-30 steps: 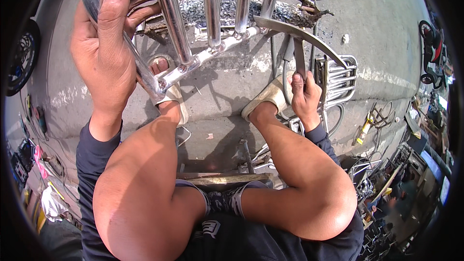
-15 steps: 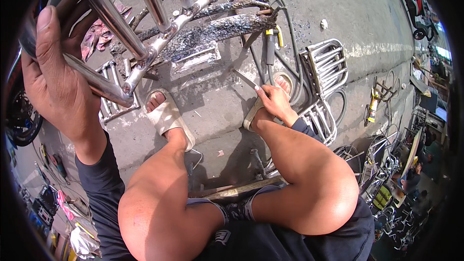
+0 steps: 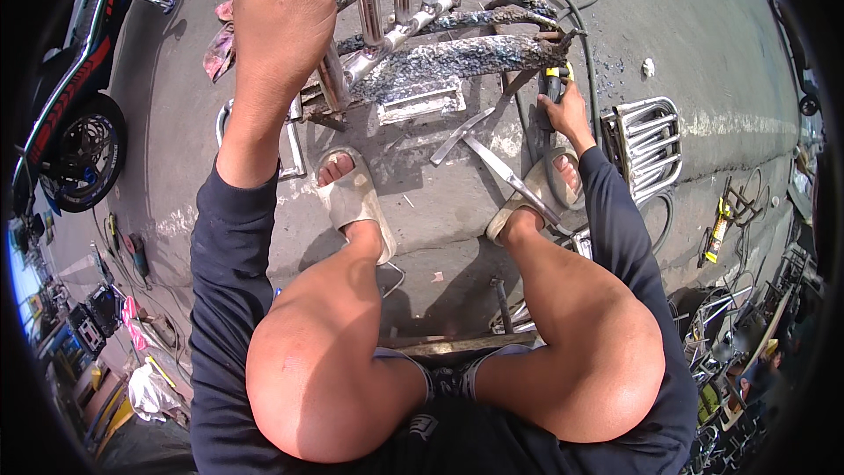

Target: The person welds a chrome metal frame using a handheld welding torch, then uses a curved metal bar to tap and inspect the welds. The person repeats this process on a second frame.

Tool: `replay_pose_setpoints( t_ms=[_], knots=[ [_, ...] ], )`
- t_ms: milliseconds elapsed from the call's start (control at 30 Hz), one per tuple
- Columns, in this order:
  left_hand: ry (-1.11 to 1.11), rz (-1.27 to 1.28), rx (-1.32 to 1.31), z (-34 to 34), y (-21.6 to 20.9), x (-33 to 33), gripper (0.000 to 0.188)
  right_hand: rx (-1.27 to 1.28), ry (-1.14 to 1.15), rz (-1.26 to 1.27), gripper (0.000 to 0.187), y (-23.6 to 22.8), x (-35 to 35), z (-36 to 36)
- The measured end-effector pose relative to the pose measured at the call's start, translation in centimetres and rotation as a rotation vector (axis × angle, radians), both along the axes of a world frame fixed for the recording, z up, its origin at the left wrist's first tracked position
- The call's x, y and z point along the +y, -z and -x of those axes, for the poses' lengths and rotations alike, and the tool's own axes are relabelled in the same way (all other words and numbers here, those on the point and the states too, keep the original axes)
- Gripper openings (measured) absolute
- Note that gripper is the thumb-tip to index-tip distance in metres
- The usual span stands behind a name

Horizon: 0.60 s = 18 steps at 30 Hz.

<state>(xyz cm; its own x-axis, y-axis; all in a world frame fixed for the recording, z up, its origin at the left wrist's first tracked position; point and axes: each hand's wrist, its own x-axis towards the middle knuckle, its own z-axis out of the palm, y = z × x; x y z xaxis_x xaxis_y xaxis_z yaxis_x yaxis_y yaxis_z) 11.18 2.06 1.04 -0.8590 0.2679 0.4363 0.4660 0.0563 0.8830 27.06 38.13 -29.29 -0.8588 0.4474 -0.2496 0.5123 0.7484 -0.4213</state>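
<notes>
My left hand (image 3: 286,31) is wrapped round a tube of a shiny welded metal frame (image 3: 367,0), whose upper end runs out of view. The frame's lower bar leans against a rough, spatter-crusted metal stand (image 3: 466,57). Beyond my right foot, my right hand (image 3: 570,113) has its fingers closed round the black handle of a welding electrode holder (image 3: 557,74) with a yellow head. Between my sandalled feet lies a chipping hammer (image 3: 501,169), its handle end reaching across my right sandal (image 3: 527,202).
Barred metal frames (image 3: 646,148) lie right of my right foot, beside a looped cable (image 3: 594,26). A motorbike (image 3: 83,154) stands at left. A power tool (image 3: 134,251) sits on the floor there. A yellow tube-like package (image 3: 718,233) lies far right.
My right hand has let go of the chipping hammer, now on the floor, and moved forward onto the electrode holder. My left hand and the welded frame appear further right in view.
</notes>
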Motion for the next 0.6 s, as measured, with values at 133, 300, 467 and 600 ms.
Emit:
replay_pose_setpoints(
  t_ms=[133,300,467,600],
  knots=[
    [-0.036,-0.027,0.062,-0.6,0.1,0.4,0.046,-0.053,0.067,0.03,0.061,-0.8,2.2,-0.2],
    [0.124,-0.134,0.026,-1.9,-1.5,-1.1,0.042,0.166,0.485,0.719,0.033,-8.7,1.9,-4.4],
    [-0.033,-0.146,0.022,-4.9,-3.6,-0.6,0.043,0.575,0.288,0.793,0.042,-17.8,-1.9,-11.1],
    [0.116,-0.134,0.024,-5.5,-5.2,-1.0,0.046,0.582,-0.001,0.835,0.057,-23.1,-3.8,-12.8]
  ],
)
